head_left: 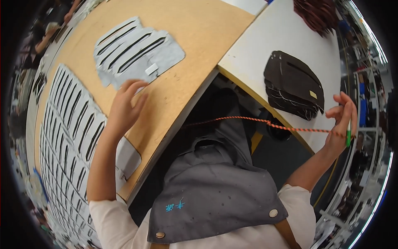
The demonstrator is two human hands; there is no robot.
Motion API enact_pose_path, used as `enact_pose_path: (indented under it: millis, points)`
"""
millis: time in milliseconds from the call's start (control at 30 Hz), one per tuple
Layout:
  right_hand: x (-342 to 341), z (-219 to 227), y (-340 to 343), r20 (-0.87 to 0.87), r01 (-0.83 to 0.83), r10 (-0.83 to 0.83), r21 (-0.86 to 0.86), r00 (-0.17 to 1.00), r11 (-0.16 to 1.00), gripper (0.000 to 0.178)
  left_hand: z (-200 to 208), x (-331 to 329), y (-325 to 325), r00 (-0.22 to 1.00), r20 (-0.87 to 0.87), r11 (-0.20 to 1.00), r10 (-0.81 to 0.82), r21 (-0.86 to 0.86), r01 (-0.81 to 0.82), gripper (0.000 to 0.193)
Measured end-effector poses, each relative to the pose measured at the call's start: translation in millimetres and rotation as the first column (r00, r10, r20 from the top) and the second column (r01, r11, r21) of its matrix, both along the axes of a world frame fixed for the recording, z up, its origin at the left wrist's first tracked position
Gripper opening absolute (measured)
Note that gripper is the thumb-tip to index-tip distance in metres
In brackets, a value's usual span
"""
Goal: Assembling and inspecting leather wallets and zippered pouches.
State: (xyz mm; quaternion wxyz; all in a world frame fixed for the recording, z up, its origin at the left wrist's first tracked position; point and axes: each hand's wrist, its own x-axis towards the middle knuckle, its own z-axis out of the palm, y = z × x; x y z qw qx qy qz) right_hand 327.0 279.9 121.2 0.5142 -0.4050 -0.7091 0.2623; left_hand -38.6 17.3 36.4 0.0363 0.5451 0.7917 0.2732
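My left hand (127,106) reaches over the tan table with its thumb and fingers apart and loosely bent. The fingertips are at the near edge of a light grey slotted panel (134,47); whether they touch it I cannot tell. A small white label (151,69) lies on that panel. At the right, my right hand (342,116) is raised with curled fingers around a slim tool with a green part (348,138); its exact kind is unclear. An orange-and-black twisted cord (244,118) runs from this hand across my lap. Nearby is a stack of dark brown panels (292,81).
Several pale slotted panels (68,120) overlap along the table's left side. The tan table (195,45) meets a white table (248,62) at an angle, with a gap in front of me. Dark reddish strips (317,16) lie at the far right. Another person's arm (45,39) shows far left.
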Motion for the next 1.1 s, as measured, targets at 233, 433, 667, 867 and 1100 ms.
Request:
enact_pose_path:
  millis: [233, 433, 667, 867, 1100]
  points:
    - [-85, -48, -32, 0.103, -0.489, 0.488, -0.018, 0.867, 0.872, 0.024, -8, -14, 48, 0.974, -0.225, 0.924, -0.019, -0.376, -0.069, 0.034]
    - [-120, -75, -51, 0.154, -0.568, 0.564, -0.019, 0.811, 0.823, 0.016, -14, -10, 49, 0.938, -0.343, 0.927, -0.056, -0.368, -0.079, 0.028]
    - [-148, -78, -63, -0.168, -0.672, 0.654, -0.279, 0.738, 0.686, 0.007, 39, -37, -2, 0.914, 0.166, 0.801, 0.371, 0.441, -0.405, 0.028]
    - [-173, -92, -62, -0.037, -0.831, 0.842, -0.188, 0.538, 0.523, 0.023, 70, 37, -58, 0.963, 0.225, 0.973, 0.147, -0.207, -0.100, 0.040]
    - [-215, -100, -79, -0.079, -0.883, 0.938, -0.371, 0.338, 0.287, 0.014, 27, 44, -48, 0.956, 0.293, 0.975, 0.011, -0.214, 0.054, 0.026]
